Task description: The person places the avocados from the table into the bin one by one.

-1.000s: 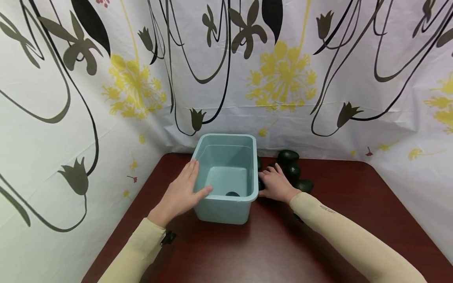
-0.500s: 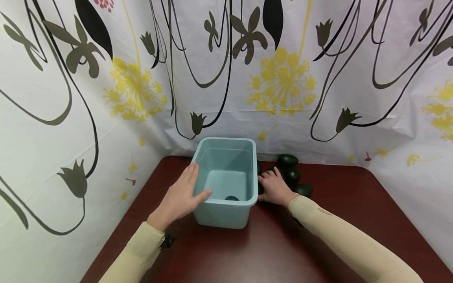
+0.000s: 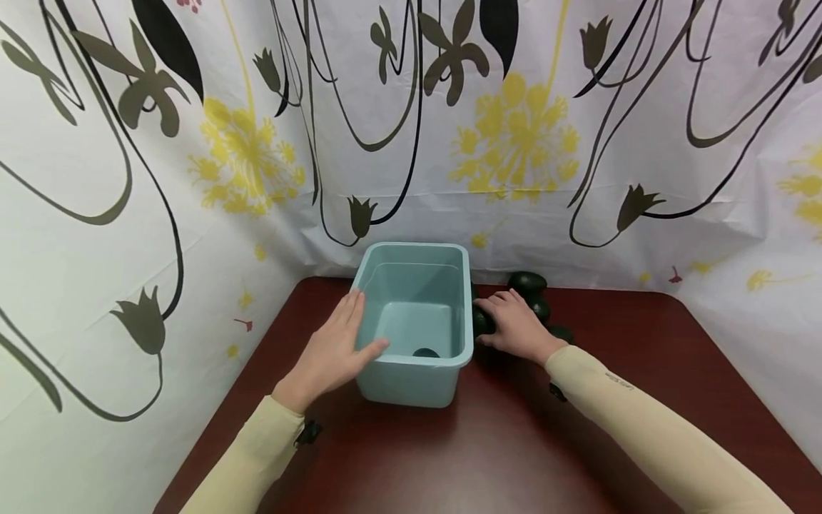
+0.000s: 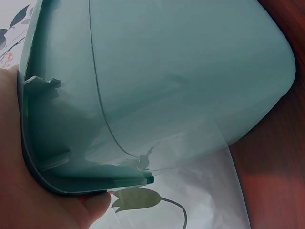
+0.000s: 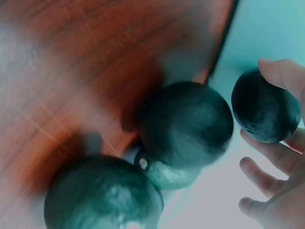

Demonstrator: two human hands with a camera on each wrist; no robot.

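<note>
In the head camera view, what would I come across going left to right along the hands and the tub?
The left sleeve, the left hand, the pale blue tub, the dark green avocado pinched in the right hand, then the right sleeve.

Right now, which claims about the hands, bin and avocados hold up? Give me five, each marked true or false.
1. The right hand holds an avocado. True.
2. The left hand lies on the floor of the bin. False: it rests on the rim.
3. Other avocados sit to the right of the bin. True.
4. The held avocado is inside the bin. False: it is outside, on the right.
5. The table is white. False: it is dark red.
</note>
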